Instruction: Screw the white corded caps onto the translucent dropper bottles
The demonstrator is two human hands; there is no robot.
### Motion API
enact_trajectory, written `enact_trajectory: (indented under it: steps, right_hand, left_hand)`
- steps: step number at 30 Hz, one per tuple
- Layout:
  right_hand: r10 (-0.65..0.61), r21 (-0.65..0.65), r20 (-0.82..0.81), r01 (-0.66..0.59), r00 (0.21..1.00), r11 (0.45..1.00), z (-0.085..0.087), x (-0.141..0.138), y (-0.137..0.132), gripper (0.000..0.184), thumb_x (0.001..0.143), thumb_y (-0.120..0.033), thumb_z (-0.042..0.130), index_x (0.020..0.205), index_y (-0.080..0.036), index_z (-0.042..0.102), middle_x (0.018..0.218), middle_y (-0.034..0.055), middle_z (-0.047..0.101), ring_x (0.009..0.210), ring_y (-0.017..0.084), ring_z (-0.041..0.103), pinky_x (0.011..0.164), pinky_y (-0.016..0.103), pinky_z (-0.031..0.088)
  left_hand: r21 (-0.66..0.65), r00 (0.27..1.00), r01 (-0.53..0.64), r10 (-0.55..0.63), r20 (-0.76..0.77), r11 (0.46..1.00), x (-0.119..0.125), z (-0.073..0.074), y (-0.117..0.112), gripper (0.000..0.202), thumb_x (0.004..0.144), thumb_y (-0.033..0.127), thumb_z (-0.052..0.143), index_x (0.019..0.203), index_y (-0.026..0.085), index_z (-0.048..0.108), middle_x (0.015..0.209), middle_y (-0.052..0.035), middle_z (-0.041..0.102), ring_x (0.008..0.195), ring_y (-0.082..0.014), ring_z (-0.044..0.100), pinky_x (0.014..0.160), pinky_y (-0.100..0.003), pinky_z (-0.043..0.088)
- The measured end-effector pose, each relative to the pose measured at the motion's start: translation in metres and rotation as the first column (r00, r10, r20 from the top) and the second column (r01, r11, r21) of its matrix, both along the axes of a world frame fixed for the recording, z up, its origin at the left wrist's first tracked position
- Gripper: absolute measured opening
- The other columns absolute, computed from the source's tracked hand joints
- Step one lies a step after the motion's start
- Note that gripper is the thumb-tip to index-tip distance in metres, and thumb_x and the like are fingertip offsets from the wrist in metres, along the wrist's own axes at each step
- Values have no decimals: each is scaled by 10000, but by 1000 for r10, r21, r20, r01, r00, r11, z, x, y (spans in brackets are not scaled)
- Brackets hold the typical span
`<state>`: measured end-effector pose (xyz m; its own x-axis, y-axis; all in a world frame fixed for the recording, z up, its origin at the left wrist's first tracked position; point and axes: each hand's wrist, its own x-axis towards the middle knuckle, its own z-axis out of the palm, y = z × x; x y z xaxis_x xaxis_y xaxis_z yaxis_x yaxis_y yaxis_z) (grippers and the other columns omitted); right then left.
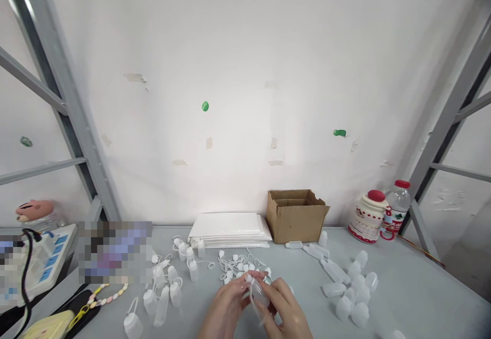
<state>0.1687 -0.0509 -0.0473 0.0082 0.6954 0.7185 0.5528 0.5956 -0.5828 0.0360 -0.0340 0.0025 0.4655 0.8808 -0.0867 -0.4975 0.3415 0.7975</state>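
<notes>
Low in the middle of the head view, a small translucent plastic bottle [259, 294] is between my two hands, with a white strap hanging from its top. My left hand [229, 298] is closed at the bottle's neck, its fingertips at the white cap [249, 278]. Fingers of my right hand [286, 309] grip the bottle's side. Just beyond the hands lies a pile of white caps with looped straps [241, 266]. Several capped bottles [150, 302] stand or lie to the left. To the right is a group of bottles without caps [358, 288].
Behind the pile are stacked white sheets or packets [230, 226] and an open cardboard box [297, 221]. A decorated jar [368, 219] and a red-capped bottle [399, 201] stand back right. On the left are a power strip [51, 262], a black cable [26, 277] and a beaded strap [111, 296].
</notes>
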Motion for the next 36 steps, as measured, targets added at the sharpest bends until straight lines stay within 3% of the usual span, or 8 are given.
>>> enact_trajectory:
  steps: [5, 9, 14, 21, 26, 30, 34, 36]
  right_hand:
    - [54, -141, -136, -73, 989, 987, 6, -1, -2, 256, 807, -337, 542, 1025, -264, 656, 678, 22, 532, 515, 125, 477, 481, 220, 445]
    - [96, -315, -264, -180, 960, 932, 16, 0, -2, 232, 743, -417, 596, 871, -272, 722, 614, 5, 488, 559, 142, 478, 528, 244, 439]
    - [164, -495, -551, -478, 819, 725, 22, 0, 3, 366, 654, -538, 632, 779, -212, 744, 642, -9, 445, 466, 96, 452, 412, 228, 387]
    - [206, -429, -792, -763, 575, 483, 31, 2, 5, 326, 612, -479, 707, 707, -169, 742, 521, -23, 515, 417, 56, 425, 403, 182, 346]
    - [169, -365, -879, -857, 447, 364, 33, 0, 3, 295, 614, -426, 733, 592, -133, 721, 488, -15, 558, 377, 36, 460, 405, 164, 328]
    - [154, -338, -900, -875, 409, 348, 32, 0, 3, 293, 613, -414, 740, 597, -123, 709, 529, 3, 603, 378, 38, 479, 406, 166, 338]
    - [150, -372, -875, -838, 460, 398, 31, 1, 5, 295, 611, -428, 732, 646, -136, 716, 542, -9, 588, 380, 43, 456, 395, 175, 354]
    - [165, -411, -830, -785, 532, 463, 28, 1, 5, 316, 605, -446, 728, 688, -141, 720, 523, -21, 567, 385, 49, 438, 395, 183, 363]
  left_hand:
    - [-45, 998, 57, -56, 25, 997, 0, -6, 4, 273, 676, 350, 579, 858, 187, 700, 1038, -68, 676, 1118, -287, 469, 940, -394, 317]
    - [-63, 996, 67, -63, 67, 996, -1, -17, 9, 281, 675, 335, 567, 871, 178, 693, 1026, -71, 683, 1068, -273, 508, 924, -383, 325]
    - [-94, 988, 93, -80, 132, 991, 0, -24, 10, 315, 696, 321, 530, 921, 154, 675, 1059, -101, 669, 1023, -282, 524, 796, -374, 391]
    - [-183, 983, 100, -69, 169, 978, 3, -4, 2, 251, 697, 244, 512, 823, 123, 693, 893, -94, 715, 817, -189, 579, 676, -267, 391]
    - [-318, 984, 87, -32, 174, 944, 4, -1, 1, 213, 713, 237, 502, 733, 134, 687, 819, -90, 727, 804, -200, 601, 674, -279, 404]
    - [-330, 988, 55, -3, 156, 942, 5, -2, 0, 193, 704, 254, 533, 742, 138, 683, 873, -91, 722, 798, -198, 597, 622, -272, 405]
    - [-224, 985, 69, -31, 169, 972, 4, -9, 4, 253, 658, 264, 559, 819, 117, 687, 868, -95, 713, 855, -215, 582, 667, -281, 412]
    - [-173, 984, 79, -49, 173, 982, 3, -15, 6, 269, 648, 273, 564, 829, 115, 688, 881, -100, 707, 904, -228, 571, 706, -285, 408]
